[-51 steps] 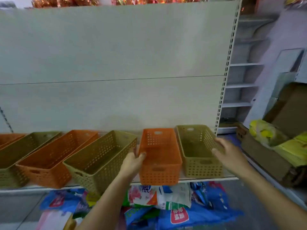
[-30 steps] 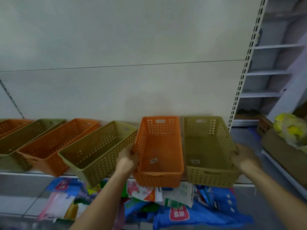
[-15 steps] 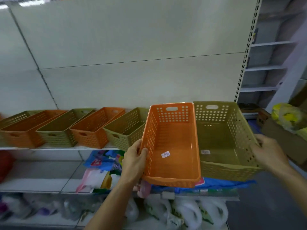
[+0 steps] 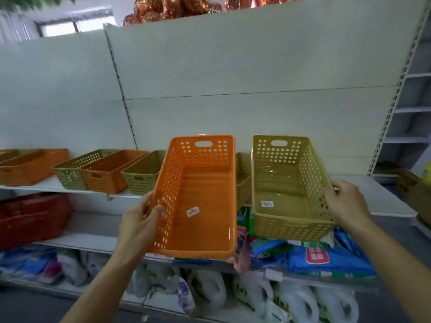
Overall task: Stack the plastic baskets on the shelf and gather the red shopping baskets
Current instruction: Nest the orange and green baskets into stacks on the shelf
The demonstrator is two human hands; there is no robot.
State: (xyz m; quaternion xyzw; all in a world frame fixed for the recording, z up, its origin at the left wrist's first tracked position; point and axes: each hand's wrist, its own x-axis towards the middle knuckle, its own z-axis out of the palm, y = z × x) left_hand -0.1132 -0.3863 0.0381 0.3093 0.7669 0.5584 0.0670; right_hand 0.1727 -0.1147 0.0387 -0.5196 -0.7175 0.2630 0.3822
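Note:
My left hand (image 4: 139,223) grips the left wall of an orange plastic basket (image 4: 200,206), held in the air in front of the shelf and tilted toward me. My right hand (image 4: 347,205) grips the right wall of an olive plastic basket (image 4: 289,194), held beside it with a gap between the two. More orange and olive baskets (image 4: 105,171) stand in a row on the white shelf (image 4: 56,186) at the left. A red shopping basket (image 4: 32,217) sits on the lower shelf at the far left.
Bare white shelf surface (image 4: 373,199) lies behind the olive basket at the right. Packaged goods (image 4: 326,257) and white jugs (image 4: 298,301) fill the lower shelves. A cardboard box (image 4: 412,192) stands at the right edge. Foil-wrapped items (image 4: 177,7) sit on top of the shelving.
Both hands have lifted the orange and olive baskets off the shelf and pulled them toward me. The two baskets have drawn apart. The view has swung left, showing the red basket.

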